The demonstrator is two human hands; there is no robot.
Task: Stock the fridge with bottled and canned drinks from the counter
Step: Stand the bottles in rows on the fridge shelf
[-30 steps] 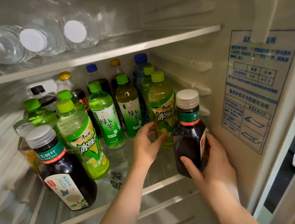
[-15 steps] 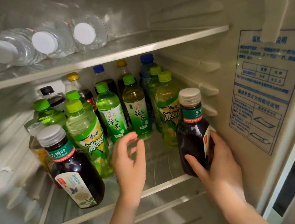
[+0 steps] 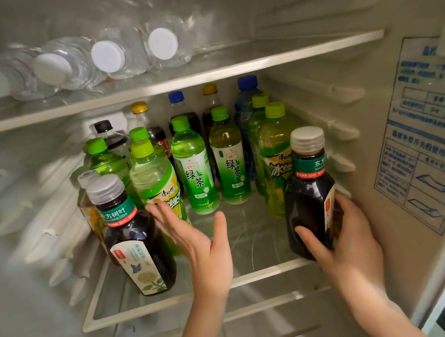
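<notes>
Glass middle shelf with a white rim, fridge interior. Contents, all upright:
- Back row: dark soda bottles with black, yellow and blue caps; one blue plastic bottle with a blue cap toward the back right corner.
- Centre: green-capped green tea bottles, in loose rows from the left edge to the right edge.
- Front left corner: a dark brown tea bottle with a grey cap and a pale flower label; just behind it, a grey-capped bottle with a yellow label, mostly hidden.
- Front right corner: a second dark brown tea bottle with a grey cap and a teal neck band, close to the right wall.

Glass upper shelf: four clear water bottles lying on their sides at the left, white caps facing out.

Right wall: a blue-printed instruction sticker.

Hands:
- Left hand: spread flat, fingers straight, thumb apart, holding nothing. Its fingertips overlap a front green bottle; contact cannot be told.
- Right hand: wrapped round the lower body of the second dark bottle, thumb across the front.
</notes>
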